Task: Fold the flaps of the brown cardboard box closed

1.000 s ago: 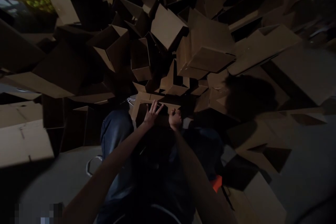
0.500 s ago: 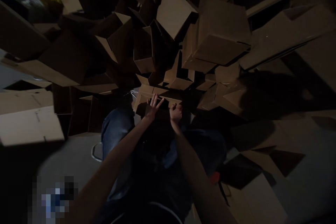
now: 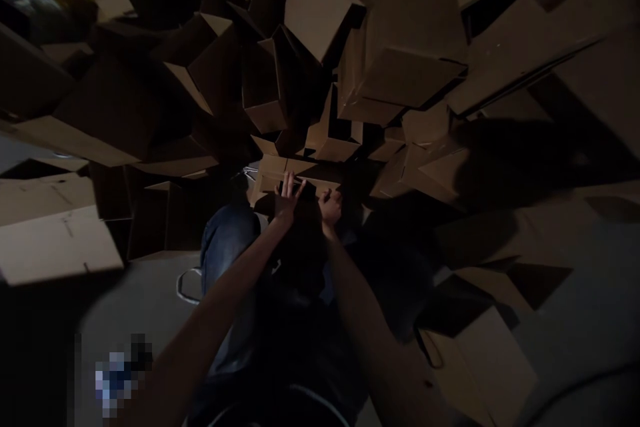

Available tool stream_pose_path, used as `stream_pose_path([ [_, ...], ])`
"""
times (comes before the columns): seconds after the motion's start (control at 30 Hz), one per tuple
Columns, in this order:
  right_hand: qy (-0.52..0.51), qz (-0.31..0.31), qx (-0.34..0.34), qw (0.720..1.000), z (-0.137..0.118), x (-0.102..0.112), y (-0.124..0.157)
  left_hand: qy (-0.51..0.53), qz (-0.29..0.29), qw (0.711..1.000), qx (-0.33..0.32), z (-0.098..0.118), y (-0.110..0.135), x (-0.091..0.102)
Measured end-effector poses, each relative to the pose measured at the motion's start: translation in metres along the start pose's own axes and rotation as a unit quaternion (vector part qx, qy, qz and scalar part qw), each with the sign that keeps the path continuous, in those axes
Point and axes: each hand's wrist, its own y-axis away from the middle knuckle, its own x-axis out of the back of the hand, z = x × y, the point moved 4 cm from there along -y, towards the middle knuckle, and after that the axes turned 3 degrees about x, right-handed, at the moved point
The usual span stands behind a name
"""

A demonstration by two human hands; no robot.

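A small brown cardboard box (image 3: 280,177) rests on my lap between my knees, its flaps spread. My left hand (image 3: 287,200) lies on its near flap with the fingers stretched out and apart. My right hand (image 3: 331,207) is curled closed at the box's right edge; what it grips is too dark to make out. My jeans-clad left knee (image 3: 227,237) shows just left of the box. The light is dim and the box's inside is black.
A large heap of open cardboard boxes (image 3: 400,73) fills the space ahead and on both sides. Flat cardboard sheets (image 3: 55,240) lie at the left and at the lower right (image 3: 490,360). Grey floor (image 3: 135,307) shows beside my left leg.
The view has shifted slightly. My left hand has slid a little up the box flap; my right hand stays curled at the box's right edge.
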Motion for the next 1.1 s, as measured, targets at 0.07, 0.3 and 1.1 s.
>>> stream_pose_path([
  [0.07, 0.0, 0.001, 0.001, 1.0, 0.0, 0.0, -0.001, 0.012, 0.008, 1.0, 0.006, 0.003, -0.001, -0.002],
  [0.3, 0.003, 0.015, 0.007, 1.0, 0.003, 0.0, -0.006, 0.019, 0.017, 0.998, 0.064, 0.019, -0.002, -0.001],
  [1.1, -0.099, 0.091, 0.114, 0.984, -0.005, 0.019, 0.004, -0.013, 0.02, 1.0, -0.016, -0.003, 0.014, 0.016],
])
